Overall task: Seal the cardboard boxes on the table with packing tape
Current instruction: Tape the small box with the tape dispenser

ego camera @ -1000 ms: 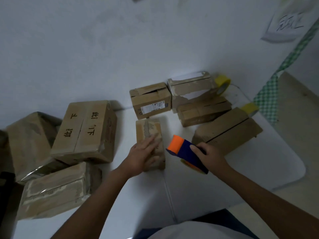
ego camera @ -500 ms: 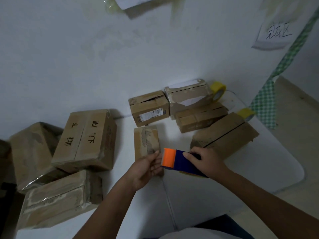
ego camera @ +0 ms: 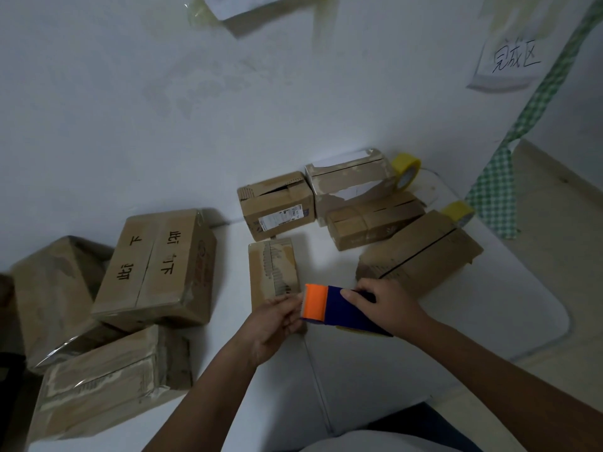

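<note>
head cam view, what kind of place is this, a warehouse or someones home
Probably a small makeshift packing station, not clearly either. Worn cardboard boxes crowd a white table against a bare wall, spare yellow tape rolls stand by, and a handwritten paper sign is taped up.

Tape dispenser: orange head, dark blue body. Boxes brown. Tape rolls yellow. Surface white. Strip green-white checked.

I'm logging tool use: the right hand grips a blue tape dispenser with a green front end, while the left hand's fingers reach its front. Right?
Not quite. In the head view, the front end of the blue tape dispenser is orange, not green. The right hand does grip it, and the left hand has its fingers at that orange end.
</note>
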Tool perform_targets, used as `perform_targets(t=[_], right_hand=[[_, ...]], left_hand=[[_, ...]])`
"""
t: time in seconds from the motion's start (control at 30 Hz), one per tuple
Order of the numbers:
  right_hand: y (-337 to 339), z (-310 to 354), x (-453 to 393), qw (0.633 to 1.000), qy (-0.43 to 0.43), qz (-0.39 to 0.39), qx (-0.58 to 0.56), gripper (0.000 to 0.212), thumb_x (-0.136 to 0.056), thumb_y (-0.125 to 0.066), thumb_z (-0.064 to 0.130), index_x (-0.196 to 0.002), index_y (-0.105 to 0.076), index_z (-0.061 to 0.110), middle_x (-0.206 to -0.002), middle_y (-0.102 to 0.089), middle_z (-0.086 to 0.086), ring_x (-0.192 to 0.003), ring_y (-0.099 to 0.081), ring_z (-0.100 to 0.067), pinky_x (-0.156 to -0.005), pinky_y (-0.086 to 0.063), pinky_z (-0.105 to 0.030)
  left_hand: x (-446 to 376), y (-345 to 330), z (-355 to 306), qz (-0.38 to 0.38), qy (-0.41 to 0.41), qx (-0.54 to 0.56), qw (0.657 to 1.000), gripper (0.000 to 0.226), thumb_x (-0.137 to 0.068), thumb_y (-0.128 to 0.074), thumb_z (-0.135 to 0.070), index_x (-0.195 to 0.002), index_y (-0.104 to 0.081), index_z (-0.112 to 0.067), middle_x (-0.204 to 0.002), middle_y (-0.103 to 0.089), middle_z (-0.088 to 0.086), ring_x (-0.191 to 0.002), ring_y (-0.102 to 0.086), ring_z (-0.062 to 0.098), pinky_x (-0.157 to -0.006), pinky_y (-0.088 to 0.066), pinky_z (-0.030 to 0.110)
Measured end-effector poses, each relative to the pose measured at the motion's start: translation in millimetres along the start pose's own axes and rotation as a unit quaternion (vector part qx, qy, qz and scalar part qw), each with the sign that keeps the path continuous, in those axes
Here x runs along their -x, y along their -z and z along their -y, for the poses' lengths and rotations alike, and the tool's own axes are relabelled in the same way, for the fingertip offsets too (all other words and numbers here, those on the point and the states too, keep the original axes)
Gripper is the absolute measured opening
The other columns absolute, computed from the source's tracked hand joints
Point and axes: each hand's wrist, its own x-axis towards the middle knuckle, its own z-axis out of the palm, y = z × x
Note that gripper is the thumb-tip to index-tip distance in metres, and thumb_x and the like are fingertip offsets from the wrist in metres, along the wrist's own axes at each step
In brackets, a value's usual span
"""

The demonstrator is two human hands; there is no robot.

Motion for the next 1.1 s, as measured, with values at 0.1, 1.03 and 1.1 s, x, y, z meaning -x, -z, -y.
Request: perform_targets(t=[0.1, 1.03, 1.1], right_hand=[[1, 7, -1, 1.0, 0.002, -0.003, 0.001, 0.042, -0.093, -0.05, 0.054, -0.086, -0.065, 0.016, -0.08, -0.066, 0.0, -0.073, -0.063, -0.011, -0.059, -0.043, -0.02], [9, -6, -44, 0.954, -0.005, 0.055, 0.295, 0.058, -0.081, -0.039, 0.079, -0.068, -0.049, 0.024, -0.067, -0.051, 0.004, -0.061, -0.051, -0.008, -0.051, -0.035, -0.023], [8, -6, -46, 0.95, -0.006, 0.059, 0.306, 0.059, -0.082, -0.038, 0.079, -0.071, -0.052, 0.023, -0.067, -0.05, 0.004, -0.063, -0.052, -0.009, -0.052, -0.036, -0.023]], left_hand=[[-5, 2, 4, -0.029, -0.019, -0.017, 0.999, 0.019, -0.098, -0.058, -0.017, -0.109, -0.071, -0.008, -0.097, -0.064, 0.016, -0.091, -0.058, 0.025, -0.077, -0.051, 0.03], [-10, 91, 38, -0.269, -0.089, -0.012, 0.959, 0.018, -0.089, -0.071, -0.015, -0.099, -0.064, -0.002, -0.102, -0.064, 0.006, -0.092, -0.059, 0.018, -0.083, -0.046, 0.033], [-12, 91, 39, -0.275, -0.085, -0.012, 0.958, 0.016, -0.088, -0.073, -0.015, -0.097, -0.064, -0.004, -0.101, -0.063, 0.006, -0.095, -0.059, 0.019, -0.085, -0.045, 0.034]])
